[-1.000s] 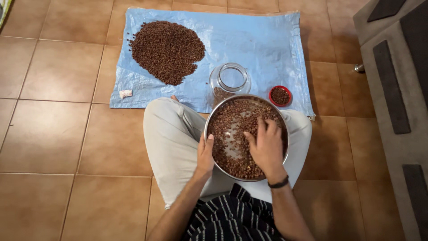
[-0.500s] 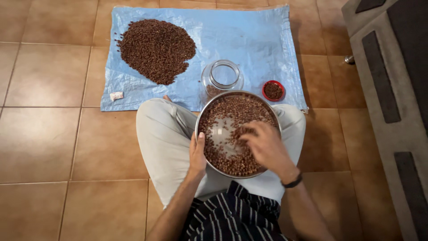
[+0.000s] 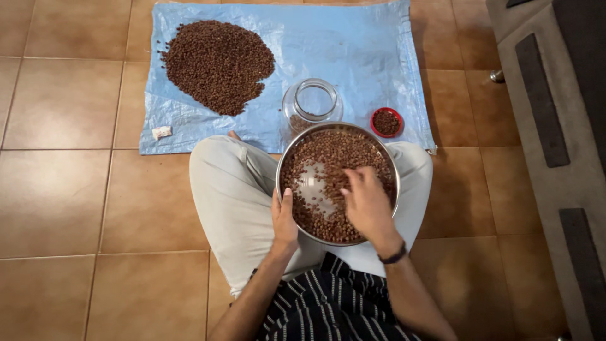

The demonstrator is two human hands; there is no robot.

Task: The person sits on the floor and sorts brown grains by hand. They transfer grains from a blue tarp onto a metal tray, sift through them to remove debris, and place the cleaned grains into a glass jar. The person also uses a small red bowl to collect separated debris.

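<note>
A round steel pan (image 3: 285,161) rests on my crossed legs, holding brown seeds (image 3: 329,150) spread around a bare patch of metal. My left hand (image 3: 283,221) grips the pan's near left rim, thumb over the edge. Inside the pan, my right hand (image 3: 367,203) lies flat on the seeds at the right side, fingers spread and pointing away from me. A dark band circles my right wrist.
A blue plastic sheet (image 3: 353,50) lies on the tiled floor ahead, with a big heap of brown seeds (image 3: 218,63), a clear glass jar (image 3: 310,104) and a small red lid of seeds (image 3: 386,122). Grey furniture (image 3: 555,126) stands at right.
My right hand has swept back and forth across the seeds, widening the bare patch in the pan. My left hand has kept its hold on the rim.
</note>
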